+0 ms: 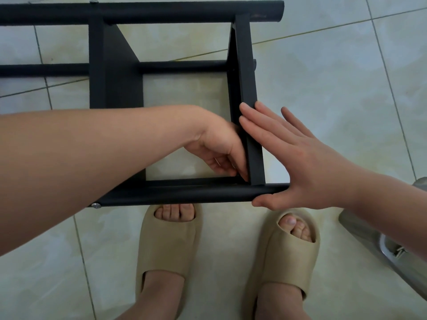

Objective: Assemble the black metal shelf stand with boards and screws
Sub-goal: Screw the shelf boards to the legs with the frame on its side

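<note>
The shelf stand (pixel 138 12) lies on its side on the tiles by your feet. Left of its end board (pixel 246 77), your left hand (pixel 219 148) curls into the inner corner, likely working a fastener, though whether it pinches anything is hidden. Right of the board, your right hand (pixel 300 162) presses flat, fingers straight, bracing the joint.

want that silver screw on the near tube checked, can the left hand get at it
Probably yes. The silver screw sits exposed on the near tube, beside the left forearm; the left hand must first pull back from the corner.
</note>
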Action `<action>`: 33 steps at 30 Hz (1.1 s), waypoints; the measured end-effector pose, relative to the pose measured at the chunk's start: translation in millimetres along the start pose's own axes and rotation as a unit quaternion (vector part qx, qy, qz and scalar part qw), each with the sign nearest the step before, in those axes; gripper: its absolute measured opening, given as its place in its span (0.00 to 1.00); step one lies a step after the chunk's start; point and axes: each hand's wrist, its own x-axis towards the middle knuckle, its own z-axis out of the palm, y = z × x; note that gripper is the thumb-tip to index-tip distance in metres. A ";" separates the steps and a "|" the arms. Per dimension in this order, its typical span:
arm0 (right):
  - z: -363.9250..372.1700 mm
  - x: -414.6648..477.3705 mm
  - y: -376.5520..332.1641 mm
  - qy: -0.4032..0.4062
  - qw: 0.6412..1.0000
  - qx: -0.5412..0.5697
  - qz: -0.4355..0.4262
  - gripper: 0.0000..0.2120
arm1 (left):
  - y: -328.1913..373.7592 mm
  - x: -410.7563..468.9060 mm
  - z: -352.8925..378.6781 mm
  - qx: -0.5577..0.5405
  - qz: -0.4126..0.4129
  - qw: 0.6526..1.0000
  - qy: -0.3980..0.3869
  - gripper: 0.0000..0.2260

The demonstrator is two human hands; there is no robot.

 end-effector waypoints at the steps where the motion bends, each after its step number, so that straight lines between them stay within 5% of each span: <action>1: -0.1 0.1 0.0 -0.001 1.000 0.001 0.002 0.56 | 0.6 -0.1 -0.1 0.007 -0.003 1.000 -0.006 0.07; 22: 2.7 -0.5 1.5 0.004 1.000 0.008 0.002 0.56 | -5.4 3.1 4.8 -0.047 -0.032 0.998 -0.032 0.06; 33: 3.2 0.1 1.2 0.006 1.000 0.010 0.002 0.56 | 0.6 7.9 6.5 -0.068 -0.045 0.996 -0.016 0.16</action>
